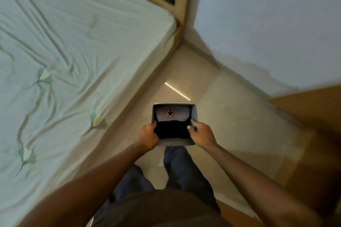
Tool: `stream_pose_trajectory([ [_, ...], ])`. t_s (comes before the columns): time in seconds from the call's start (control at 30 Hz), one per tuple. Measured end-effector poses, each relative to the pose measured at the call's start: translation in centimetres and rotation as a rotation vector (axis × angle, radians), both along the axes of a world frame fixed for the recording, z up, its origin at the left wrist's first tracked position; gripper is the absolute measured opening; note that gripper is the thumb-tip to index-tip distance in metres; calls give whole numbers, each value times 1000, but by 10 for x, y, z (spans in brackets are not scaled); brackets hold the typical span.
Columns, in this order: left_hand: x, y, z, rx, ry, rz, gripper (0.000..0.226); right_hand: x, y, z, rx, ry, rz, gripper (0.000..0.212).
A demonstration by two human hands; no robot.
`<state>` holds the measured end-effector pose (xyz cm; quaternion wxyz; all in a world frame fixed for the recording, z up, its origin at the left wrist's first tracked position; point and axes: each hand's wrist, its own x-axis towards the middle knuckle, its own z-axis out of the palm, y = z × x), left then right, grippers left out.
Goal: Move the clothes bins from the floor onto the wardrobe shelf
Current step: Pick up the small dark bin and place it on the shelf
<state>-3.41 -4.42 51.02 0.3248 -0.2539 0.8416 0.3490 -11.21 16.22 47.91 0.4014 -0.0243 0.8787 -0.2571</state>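
Down at six o'clock, dark blue trousers (pixel 184 171) and a brown shirt hem (pixel 156 208) fill the bottom of the view, both bare forearms reaching up from the lower corners. Left hand (pixel 147 137) is clamped on the left wall of a grey fabric clothes bin (pixel 174 143), fingers curled over the rim; right hand (pixel 201 133) grips the right wall, thumb hooked inside — a firm two-handed hold, dead centre of the frame. Whether the bin is off the floor or resting on it cannot be told from this angle. Inside it, a folded black garment (pixel 171 130) lies nearest the person, and beyond it a folded grey garment (pixel 173 114) with a black star in a red ring. Past the bin, the beige tiled floor (pixel 212 97) runs toward twelve, a bright streak of light reflected on it. At nine to eleven o'clock — a bed (pixel 73 51) in a pale green floral sheet. At three o'clock, a brown wooden panel (pixel 313 108); above it, a pale wall (pixel 267 24).
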Motion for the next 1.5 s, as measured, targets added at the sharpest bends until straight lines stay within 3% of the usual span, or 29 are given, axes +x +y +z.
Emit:
stream_pose_trajectory([
  [0.23, -96, 84, 52, 32, 169, -336, 48, -31, 110, 56, 8, 185, -296, 51],
  [0.6, -266, 237, 116, 234, 485, -984, 51, -41, 225, 114, 145, 421, -999, 58],
  [0.87, -308, 399, 162, 411, 558, -1296, 52, -25, 323, 159, 285, 588, -1410, 58],
  [1.07, -294, 541, 192, 558, 589, -1395, 56, 3, 427, 193, 359, 753, -1583, 55],
  [1.5, -259, 792, 254, 653, 836, -1347, 51, 48, 634, 269, 386, 975, -1636, 52],
])
